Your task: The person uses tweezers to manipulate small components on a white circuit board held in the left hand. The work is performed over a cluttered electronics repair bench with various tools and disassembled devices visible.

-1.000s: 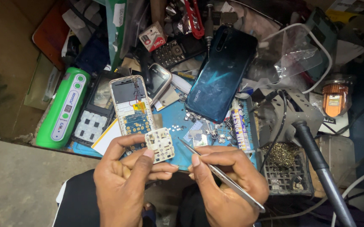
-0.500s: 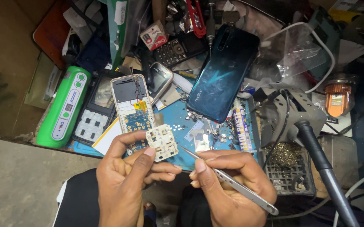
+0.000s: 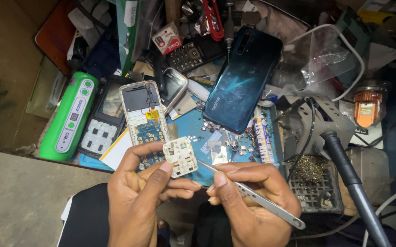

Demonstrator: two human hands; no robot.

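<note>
My left hand (image 3: 140, 196) pinches a small white keypad sheet (image 3: 180, 156) between thumb and fingers, just above the bench's front edge. My right hand (image 3: 248, 201) grips metal tweezers (image 3: 253, 194); their tips point left and sit just right of the sheet. Behind the left hand lies an opened keypad phone (image 3: 143, 119) with its circuit board bare, on a blue work mat (image 3: 193, 137).
A dark blue smartphone (image 3: 243, 77) lies face down at centre. At left are a green box-shaped device (image 3: 70, 119) and a black phone frame (image 3: 102, 123). A soldering iron (image 3: 349, 178), its stand and brass wool (image 3: 310, 167) sit at right. Phone parts, screws and cables crowd the back.
Both hands have shifted slightly down and right. The keypad sheet is tilted a little more, and the tweezer tips are closer to it.
</note>
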